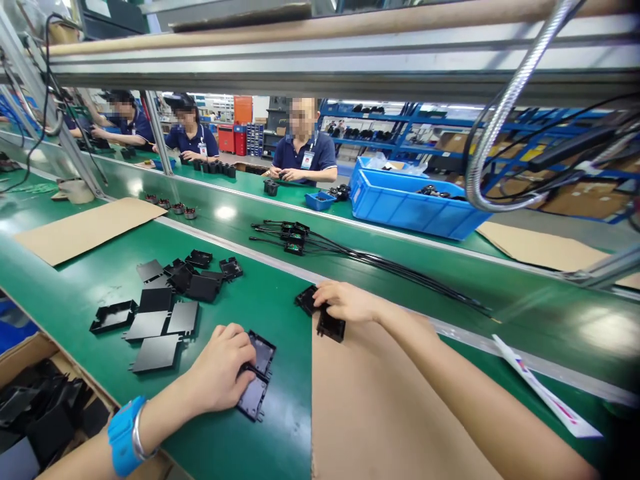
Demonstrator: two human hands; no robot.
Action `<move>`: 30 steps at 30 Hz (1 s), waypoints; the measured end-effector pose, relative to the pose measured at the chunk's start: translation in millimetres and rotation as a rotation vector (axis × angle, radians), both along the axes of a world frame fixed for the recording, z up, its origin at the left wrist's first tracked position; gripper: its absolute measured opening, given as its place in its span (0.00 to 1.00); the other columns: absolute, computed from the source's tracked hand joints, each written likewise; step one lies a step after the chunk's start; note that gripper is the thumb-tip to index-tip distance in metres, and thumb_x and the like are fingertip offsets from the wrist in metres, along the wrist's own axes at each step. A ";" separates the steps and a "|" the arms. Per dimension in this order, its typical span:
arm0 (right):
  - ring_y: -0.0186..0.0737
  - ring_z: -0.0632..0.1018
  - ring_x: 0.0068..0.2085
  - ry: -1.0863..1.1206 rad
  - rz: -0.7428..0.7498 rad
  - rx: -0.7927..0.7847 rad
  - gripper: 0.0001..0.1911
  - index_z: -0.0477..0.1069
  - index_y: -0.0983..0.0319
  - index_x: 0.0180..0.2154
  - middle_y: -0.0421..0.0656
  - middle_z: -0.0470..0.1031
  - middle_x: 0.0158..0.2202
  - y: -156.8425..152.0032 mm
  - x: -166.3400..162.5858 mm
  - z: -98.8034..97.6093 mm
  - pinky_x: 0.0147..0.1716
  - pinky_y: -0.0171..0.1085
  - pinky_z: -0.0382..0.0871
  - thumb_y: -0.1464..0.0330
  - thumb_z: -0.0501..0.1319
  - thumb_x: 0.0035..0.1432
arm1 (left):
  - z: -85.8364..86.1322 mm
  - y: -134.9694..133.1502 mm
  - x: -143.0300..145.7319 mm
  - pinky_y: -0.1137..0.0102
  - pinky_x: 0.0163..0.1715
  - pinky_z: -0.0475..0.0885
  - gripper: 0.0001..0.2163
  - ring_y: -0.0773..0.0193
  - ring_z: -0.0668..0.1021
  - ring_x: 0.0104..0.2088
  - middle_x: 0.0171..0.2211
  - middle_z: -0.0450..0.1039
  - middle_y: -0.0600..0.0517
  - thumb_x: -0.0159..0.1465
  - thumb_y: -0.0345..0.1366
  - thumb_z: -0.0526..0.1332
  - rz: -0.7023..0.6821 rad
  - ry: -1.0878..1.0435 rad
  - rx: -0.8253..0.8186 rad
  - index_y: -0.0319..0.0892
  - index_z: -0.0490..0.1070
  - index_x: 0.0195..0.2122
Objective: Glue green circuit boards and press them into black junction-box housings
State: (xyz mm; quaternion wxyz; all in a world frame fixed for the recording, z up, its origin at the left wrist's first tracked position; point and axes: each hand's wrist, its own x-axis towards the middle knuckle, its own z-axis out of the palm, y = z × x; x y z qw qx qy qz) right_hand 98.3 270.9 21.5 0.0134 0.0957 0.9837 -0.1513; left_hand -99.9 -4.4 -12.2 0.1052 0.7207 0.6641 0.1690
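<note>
Green bench [287,400], cardboard sheet [375,413], blue shelving [407,122] beyond; left grip [220,367] pinching black trays [263,350], right grip [350,303] black cases [331,327].

The green worktop [293,400] bears black plastic cases [155,300] strewn between its near and far edges, beside an open pair [263,350]. Near the far edge lie a cardboard sheet [95,230], two more cases [331,327] and a white strip [545,387]; a second sheet [370,407] spreads nearer.

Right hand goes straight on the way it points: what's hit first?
Likely the leftmost black tray of the pair at the right hand; they may already touch, depth is unclear.
</note>
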 end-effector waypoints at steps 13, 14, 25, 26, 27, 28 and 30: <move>0.45 0.67 0.41 0.077 -0.275 -0.011 0.08 0.71 0.60 0.31 0.45 0.71 0.32 -118.8 107.3 18.0 0.42 0.48 0.60 0.74 0.55 0.59 | 29.2 95.1 42.2 0.55 0.45 0.56 0.04 0.54 0.69 0.44 0.34 0.76 0.50 0.57 0.29 0.61 0.073 -0.017 0.122 0.43 0.74 0.32; 0.45 0.67 0.41 0.089 -0.295 -0.024 0.08 0.70 0.61 0.30 0.44 0.70 0.31 -134.3 116.7 11.4 0.42 0.48 0.60 0.74 0.55 0.59 | 29.0 112.5 58.9 0.55 0.46 0.56 0.04 0.53 0.69 0.44 0.34 0.76 0.50 0.57 0.30 0.61 0.043 -0.019 0.128 0.44 0.75 0.32; 0.56 0.60 0.58 0.336 -0.341 0.004 0.08 0.69 0.61 0.32 0.50 0.62 0.54 -144.0 150.3 -45.2 0.55 0.56 0.56 0.72 0.60 0.45 | 1.3 155.8 165.5 0.55 0.48 0.70 0.11 0.57 0.75 0.46 0.46 0.72 0.48 0.66 0.40 0.60 -0.268 0.059 0.010 0.39 0.71 0.45; 0.60 0.55 0.62 0.299 -0.338 -0.022 0.12 0.69 0.61 0.35 0.52 0.57 0.59 -138.1 150.4 -43.1 0.57 0.58 0.53 0.70 0.61 0.43 | 4.6 151.9 160.2 0.56 0.48 0.71 0.12 0.57 0.75 0.47 0.48 0.71 0.47 0.67 0.40 0.60 -0.270 0.071 0.010 0.40 0.70 0.47; 0.62 0.50 0.64 0.248 -0.345 -0.051 0.17 0.69 0.62 0.38 0.53 0.52 0.63 -131.6 150.0 -42.1 0.59 0.59 0.50 0.68 0.63 0.42 | 8.6 149.2 151.8 0.56 0.48 0.71 0.12 0.57 0.75 0.47 0.49 0.71 0.46 0.67 0.40 0.59 -0.259 0.086 0.009 0.41 0.70 0.49; 0.64 0.47 0.66 0.191 -0.359 -0.079 0.22 0.68 0.62 0.42 0.55 0.47 0.65 -124.7 149.2 -42.7 0.60 0.61 0.48 0.65 0.64 0.42 | 13.2 147.7 139.7 0.55 0.49 0.71 0.13 0.56 0.74 0.48 0.51 0.70 0.46 0.67 0.40 0.59 -0.227 0.105 0.008 0.41 0.69 0.51; 0.65 0.44 0.67 0.101 -0.390 -0.113 0.29 0.67 0.62 0.47 0.55 0.43 0.68 -112.2 146.8 -48.2 0.61 0.63 0.46 0.61 0.65 0.42 | 23.6 147.1 104.1 0.55 0.50 0.70 0.14 0.56 0.73 0.50 0.54 0.68 0.45 0.68 0.40 0.59 -0.087 0.164 0.002 0.42 0.68 0.52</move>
